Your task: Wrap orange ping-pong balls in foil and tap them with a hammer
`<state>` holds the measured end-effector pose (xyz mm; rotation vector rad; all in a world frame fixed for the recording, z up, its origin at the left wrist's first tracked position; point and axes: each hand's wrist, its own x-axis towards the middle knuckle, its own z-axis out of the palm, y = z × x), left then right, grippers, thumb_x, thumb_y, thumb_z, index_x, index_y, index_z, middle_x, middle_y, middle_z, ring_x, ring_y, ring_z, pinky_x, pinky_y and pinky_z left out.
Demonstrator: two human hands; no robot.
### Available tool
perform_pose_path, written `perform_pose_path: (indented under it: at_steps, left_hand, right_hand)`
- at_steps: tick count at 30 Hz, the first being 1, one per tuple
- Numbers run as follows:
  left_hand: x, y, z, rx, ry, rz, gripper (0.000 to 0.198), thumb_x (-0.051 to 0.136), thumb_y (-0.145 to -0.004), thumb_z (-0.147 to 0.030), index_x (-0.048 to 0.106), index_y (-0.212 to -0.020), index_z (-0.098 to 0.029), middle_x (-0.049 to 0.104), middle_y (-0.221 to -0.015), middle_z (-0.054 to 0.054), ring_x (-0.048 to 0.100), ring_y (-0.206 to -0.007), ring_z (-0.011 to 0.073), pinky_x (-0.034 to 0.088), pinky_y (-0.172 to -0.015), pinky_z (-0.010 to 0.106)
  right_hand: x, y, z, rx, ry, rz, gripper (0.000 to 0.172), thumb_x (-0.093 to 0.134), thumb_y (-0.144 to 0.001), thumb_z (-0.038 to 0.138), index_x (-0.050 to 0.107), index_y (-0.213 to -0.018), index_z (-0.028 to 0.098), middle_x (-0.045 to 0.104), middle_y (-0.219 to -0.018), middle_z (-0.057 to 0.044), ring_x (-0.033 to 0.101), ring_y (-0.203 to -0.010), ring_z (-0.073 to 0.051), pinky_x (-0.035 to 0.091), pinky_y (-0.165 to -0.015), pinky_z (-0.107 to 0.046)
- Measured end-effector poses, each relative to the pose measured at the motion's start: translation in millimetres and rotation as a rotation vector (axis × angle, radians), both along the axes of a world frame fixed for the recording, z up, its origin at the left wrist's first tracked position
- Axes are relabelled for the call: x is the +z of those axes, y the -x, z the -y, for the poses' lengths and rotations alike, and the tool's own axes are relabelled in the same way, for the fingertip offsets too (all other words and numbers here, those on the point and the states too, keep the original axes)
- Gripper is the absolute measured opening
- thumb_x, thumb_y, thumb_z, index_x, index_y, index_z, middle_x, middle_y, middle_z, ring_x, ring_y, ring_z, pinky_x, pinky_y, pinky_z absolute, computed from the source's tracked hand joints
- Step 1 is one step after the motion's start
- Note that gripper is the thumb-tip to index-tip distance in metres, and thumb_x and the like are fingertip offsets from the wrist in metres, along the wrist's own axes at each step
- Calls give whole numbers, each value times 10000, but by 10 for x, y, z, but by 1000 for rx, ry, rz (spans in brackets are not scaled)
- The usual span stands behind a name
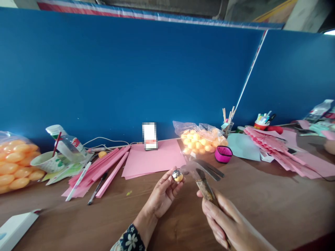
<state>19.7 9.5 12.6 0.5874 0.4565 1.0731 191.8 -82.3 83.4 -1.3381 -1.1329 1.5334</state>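
A small orange ball [178, 176] with a shiny metal piece set against its left side is held up above the wooden table [261, 209], near the middle of the view. It is pinched between the thumb and fingertips of the left hand [163, 193], whose fingers are closed narrowly round it. The ball looks round and whole; no dent or crack can be made out, though it is small and partly hidden by the fingers. What the metal piece is cannot be told.

Just to its right, the steel head of a claw hammer [199, 169] is brought close to the ball, almost touching it, with the claw pointing right. The worn handle is gripped in the right hand [225, 219], the fingers wrapped firmly round it.

The work is judged to be at an early or middle stage: one ball is in hand and appears unmarked, while many more are left in bags. No finished pieces can be picked out on the table.

Behind the hammer a clear bag of orange balls [201, 139] is lying, with a pink tape roll [223, 154] just beside it. Pink paper sheets [154, 158] and folded pink strips [104, 167] are spread to the left, with a pen [97, 188] across them. A second bag of balls [14, 164], a paper cup [47, 161] and a tipped plastic bottle [66, 143] are seen at the far left, against the blue partition [131, 76].
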Motion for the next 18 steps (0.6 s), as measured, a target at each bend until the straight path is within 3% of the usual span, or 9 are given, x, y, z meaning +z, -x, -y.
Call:
perform_pose_path:
  at_steps: [3, 9, 15, 18]
  left_hand:
    - [-19, -10, -3, 17, -12, 0, 381, 586, -785, -209, 538, -1163, -193, 629, -1094, 87, 602, -979, 178, 411, -914, 288]
    - [-33, -6, -3, 18, -40, -21, 366, 611, -758, -142, 570, -1118, -199, 661, -1028, 60, 617, -928, 149, 422, -871, 259]
    - [-37, -15, -10, 61, -42, -47, 378, 639, -735, -148, 587, -1105, -206, 667, -1004, 54, 619, -907, 152, 424, -850, 264]
    - [-34, -29, -9, 74, -42, -63, 384, 651, -719, -128, 596, -1090, -210, 662, -1010, 51, 618, -891, 149, 423, -844, 268]
  right_hand:
    - [-49, 10, 3, 25, 0, -8, 505, 445, -812, 546, 377, -1168, 194, 354, -484, 96, 287, -377, -60, 277, -358, -175]
    - [-144, 24, -3, 48, -15, -27, 512, 462, -805, 536, 353, -1185, 210, 440, -647, 53, 310, -385, -44, 276, -344, -183]
    - [-82, 13, 9, 40, -6, -6, 503, 426, -828, 527, 352, -1203, 199, 362, -517, 88, 291, -385, -59, 284, -359, -179]
    - [-112, 16, 14, 54, 13, 20, 534, 443, -807, 551, 359, -1197, 197, 415, -566, 70, 303, -385, -52, 290, -360, -184]
